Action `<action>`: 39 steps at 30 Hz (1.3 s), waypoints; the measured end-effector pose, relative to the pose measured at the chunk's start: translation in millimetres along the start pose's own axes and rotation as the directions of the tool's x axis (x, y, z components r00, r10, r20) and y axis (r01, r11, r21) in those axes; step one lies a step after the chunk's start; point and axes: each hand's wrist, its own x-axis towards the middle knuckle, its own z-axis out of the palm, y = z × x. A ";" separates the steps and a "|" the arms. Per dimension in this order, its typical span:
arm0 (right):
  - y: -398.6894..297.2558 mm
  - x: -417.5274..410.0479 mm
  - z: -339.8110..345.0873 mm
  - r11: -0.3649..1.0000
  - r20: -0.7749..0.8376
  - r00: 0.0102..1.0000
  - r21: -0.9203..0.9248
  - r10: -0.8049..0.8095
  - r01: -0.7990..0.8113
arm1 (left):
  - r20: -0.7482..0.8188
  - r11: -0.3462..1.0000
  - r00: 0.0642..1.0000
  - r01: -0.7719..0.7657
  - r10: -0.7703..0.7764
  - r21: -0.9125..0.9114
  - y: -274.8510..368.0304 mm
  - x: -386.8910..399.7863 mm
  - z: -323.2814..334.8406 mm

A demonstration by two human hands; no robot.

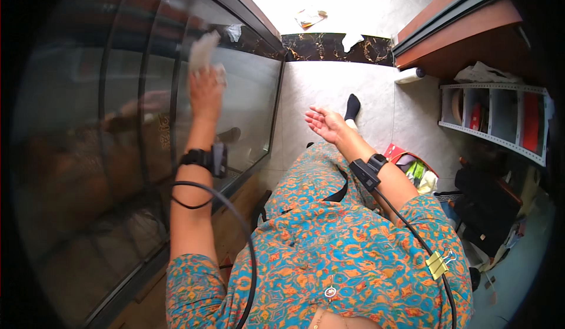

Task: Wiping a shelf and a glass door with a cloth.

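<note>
On the left, my left hand (pixel 205 91) reaches out over a dark-framed glass pane (pixel 249 99) and is closed around a whitish cloth or tissue (pixel 205 49). Hand and cloth are motion-blurred, and the cloth seems to lie against the glass. Dark bars (pixel 142 108) run along the pane, which mirrors my arm. My right hand (pixel 325 125) hangs in the air above the pale tiled floor (pixel 309 86), palm turned up, fingers apart, holding nothing. Each forearm wears a black strapped device with a cable.
A dark marbled threshold strip (pixel 318 49) crosses the floor ahead, with a crumpled white tissue (pixel 352 41) on it. Beyond lies a plastic packet (pixel 310 17). To the right are a white bottle (pixel 409 75), a compartment rack (pixel 503 113) and a red bag (pixel 397 152) with items inside.
</note>
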 end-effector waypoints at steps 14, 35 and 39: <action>-26.5 10.3 -39.4 0.988 -0.106 0.993 0.142 -0.049 0.064 | 0.126 0.980 0.973 -0.182 0.192 -0.085 7.7 -105.0 52.9; -25.1 39.8 -78.5 0.984 -0.236 0.970 0.147 -0.063 0.099 | 0.313 0.925 0.874 -0.376 0.371 -0.047 21.7 -33.2 160.1; -28.1 52.3 -78.7 0.986 -0.238 0.970 0.146 -0.044 0.081 | 0.526 0.874 0.703 -0.436 0.479 -0.213 25.5 -108.7 150.0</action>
